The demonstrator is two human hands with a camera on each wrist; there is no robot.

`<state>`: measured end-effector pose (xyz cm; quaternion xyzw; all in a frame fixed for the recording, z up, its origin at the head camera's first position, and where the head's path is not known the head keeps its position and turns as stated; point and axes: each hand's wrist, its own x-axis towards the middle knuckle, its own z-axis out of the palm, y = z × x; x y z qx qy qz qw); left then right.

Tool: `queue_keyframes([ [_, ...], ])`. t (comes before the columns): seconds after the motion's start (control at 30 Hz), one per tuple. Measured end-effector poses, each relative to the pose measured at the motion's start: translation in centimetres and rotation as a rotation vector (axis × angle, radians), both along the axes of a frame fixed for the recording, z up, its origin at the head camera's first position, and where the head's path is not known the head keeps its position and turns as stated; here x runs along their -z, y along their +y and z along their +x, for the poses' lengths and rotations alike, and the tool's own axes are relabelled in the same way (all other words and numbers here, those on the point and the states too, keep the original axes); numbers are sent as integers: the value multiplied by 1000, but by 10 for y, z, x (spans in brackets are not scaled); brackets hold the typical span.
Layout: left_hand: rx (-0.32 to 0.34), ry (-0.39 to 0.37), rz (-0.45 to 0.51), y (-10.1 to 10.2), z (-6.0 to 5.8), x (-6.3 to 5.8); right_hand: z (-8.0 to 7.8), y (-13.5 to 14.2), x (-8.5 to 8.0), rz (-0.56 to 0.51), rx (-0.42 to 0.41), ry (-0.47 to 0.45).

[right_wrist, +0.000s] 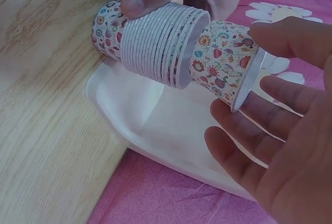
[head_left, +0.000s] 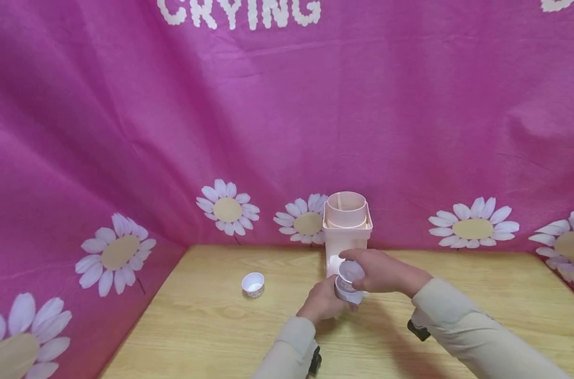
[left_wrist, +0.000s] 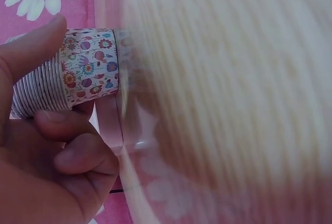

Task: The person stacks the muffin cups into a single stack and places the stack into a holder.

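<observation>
My left hand [head_left: 325, 299] grips a stack of small paper cups [right_wrist: 155, 42] around their nested rims. The cups carry a colourful floral print and white rims, and the stack lies on its side in the right wrist view. My right hand [head_left: 381, 271] holds a single floral paper cup [right_wrist: 220, 60] by its rim, between thumb and fingers. That cup's narrow base is at the stack's open mouth; whether it sits inside cannot be told. Behind the hands stands a pale pink holder [head_left: 345, 237] with a round tube on top.
Another small paper cup [head_left: 252, 290] stands upright on the wooden table [head_left: 211, 326], left of the hands. A pink cloth [head_left: 386, 105] with white daisies hangs behind the table and along its left side. In the right wrist view, a pale tray-like part [right_wrist: 176, 125] lies below the cups.
</observation>
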<state>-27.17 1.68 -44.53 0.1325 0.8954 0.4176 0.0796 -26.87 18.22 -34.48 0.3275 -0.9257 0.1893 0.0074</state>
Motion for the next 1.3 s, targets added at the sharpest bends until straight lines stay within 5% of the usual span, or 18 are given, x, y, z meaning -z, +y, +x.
queue_keyframes([
  [1.03, -15, -5, 35, 3, 0, -2, 2, 11, 4, 29, -18, 9],
  [1.3, -41, 0, -38, 1, -3, -1, 3, 15, 9, 34, -8, -14],
])
